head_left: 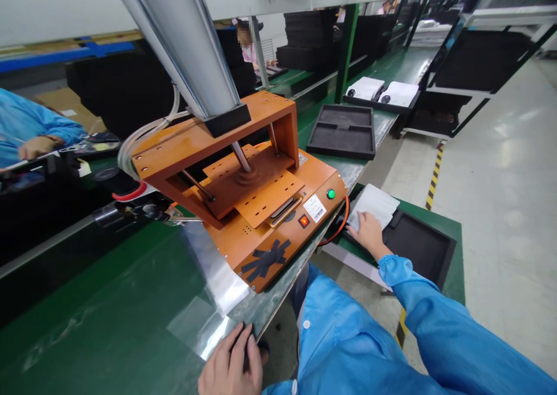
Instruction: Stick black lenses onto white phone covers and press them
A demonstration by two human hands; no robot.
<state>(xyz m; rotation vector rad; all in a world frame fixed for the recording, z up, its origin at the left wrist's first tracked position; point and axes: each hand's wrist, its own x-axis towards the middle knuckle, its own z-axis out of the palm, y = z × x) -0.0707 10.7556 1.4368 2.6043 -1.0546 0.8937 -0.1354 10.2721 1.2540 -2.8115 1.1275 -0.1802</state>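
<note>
My right hand (368,234) reaches down to a stack of thin white sheets (378,202) and grips its near left edge, the fingertips partly hidden. The stack lies in the far part of a black foam tray (424,247). My left hand (232,363) rests open and holds nothing at the bench edge, fingers stretched out. Just beyond its fingertips lies a clear plastic film (198,325). An orange press (265,209) stands between and beyond my hands, with a flat dark-and-silver piece (284,206) under its plate.
The foam tray sits on a low green side table (455,224). Another black tray (342,129) lies on the bench behind the press, and white stacks (398,93) lie farther on. A co-worker's blue sleeve (39,119) shows at left. A shelf cart (474,64) stands at right.
</note>
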